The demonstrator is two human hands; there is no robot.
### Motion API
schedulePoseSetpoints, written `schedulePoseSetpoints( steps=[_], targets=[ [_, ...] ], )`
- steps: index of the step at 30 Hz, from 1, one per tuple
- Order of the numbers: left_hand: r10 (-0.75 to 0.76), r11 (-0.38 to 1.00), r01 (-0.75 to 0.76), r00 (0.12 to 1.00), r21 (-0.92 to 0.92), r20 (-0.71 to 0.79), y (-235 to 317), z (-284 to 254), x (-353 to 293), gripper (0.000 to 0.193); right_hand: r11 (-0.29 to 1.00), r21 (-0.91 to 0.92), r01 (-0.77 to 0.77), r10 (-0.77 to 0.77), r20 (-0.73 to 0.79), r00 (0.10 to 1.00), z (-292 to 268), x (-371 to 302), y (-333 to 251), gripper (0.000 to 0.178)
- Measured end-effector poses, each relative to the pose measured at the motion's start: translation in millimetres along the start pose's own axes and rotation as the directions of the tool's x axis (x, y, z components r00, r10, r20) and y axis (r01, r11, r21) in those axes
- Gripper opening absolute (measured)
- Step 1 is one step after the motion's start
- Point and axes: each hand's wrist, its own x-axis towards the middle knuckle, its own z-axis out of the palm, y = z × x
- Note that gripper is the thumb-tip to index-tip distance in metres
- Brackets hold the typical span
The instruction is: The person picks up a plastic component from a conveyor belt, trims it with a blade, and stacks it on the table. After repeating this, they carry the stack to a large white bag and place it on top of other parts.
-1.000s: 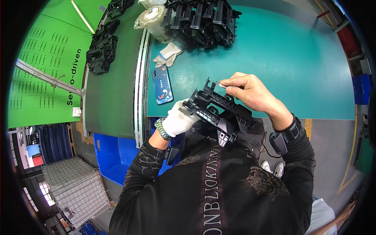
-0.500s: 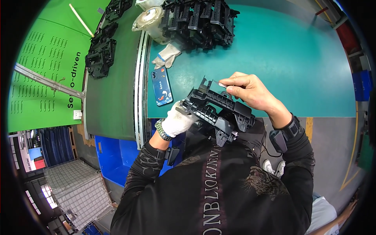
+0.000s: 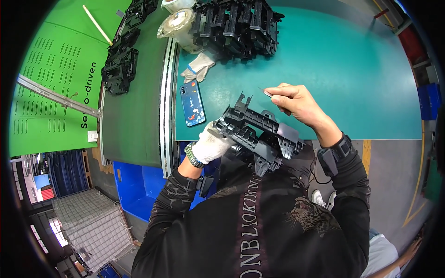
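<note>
My left hand (image 3: 208, 146), in a white glove, grips one end of a black moulded plastic frame (image 3: 250, 139). The frame is held tilted over the table's front edge, its prongs pointing up and away from me. My bare right hand (image 3: 300, 105) pinches a small thin tool with a pointed, blade-like tip (image 3: 267, 92) between thumb and fingers. Its tip is apart from the frame, up and to the right of the prongs. Most of the tool is hidden in my fingers, so its exact kind is unclear.
On the green table (image 3: 352, 78) lie a phone (image 3: 192, 104), a spare glove (image 3: 199, 68), tape rolls (image 3: 178, 25) and several stacked black frames (image 3: 234, 30). Left of it runs a conveyor belt (image 3: 134, 120) carrying more black parts (image 3: 119, 69). A blue bin (image 3: 132, 185) stands below.
My right hand has drawn the tool slightly away from the frame's prongs, up and to the right. The frame stays in my left hand, barely shifted.
</note>
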Motion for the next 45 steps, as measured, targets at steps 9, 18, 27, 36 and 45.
schedulePoseSetpoints(
  steps=[9, 18, 27, 36, 45],
  targets=[
    [-0.178, 0.955, 0.188, 0.982, -0.228, 0.065, 16, -3, 10, 0.023, 0.999, 0.015, 0.028, -0.031, 0.270, 0.962, -4, 4, -14, 0.025],
    [-0.108, 0.992, 0.115, 0.986, -0.051, 0.126, 10, -6, 8, 0.024, 0.993, 0.049, -0.110, 0.111, -0.006, 0.994, -6, 8, -8, 0.022],
    [-0.212, 0.932, 0.233, 0.972, -0.278, 0.107, 21, -5, 11, 0.025, 0.998, 0.015, -0.060, 0.057, 0.155, 0.986, -8, -2, -20, 0.019],
    [-0.257, 0.906, 0.292, 0.955, -0.305, 0.149, 25, -10, 14, 0.030, 0.992, 0.127, -0.025, -0.008, 0.246, 0.969, -1, 12, -2, 0.020],
    [0.236, 0.940, -0.247, 0.969, 0.236, 0.073, -64, 23, 1, 0.031, 0.989, 0.106, -0.098, 0.108, -0.091, 0.990, -9, 9, 8, 0.026]
  ],
)
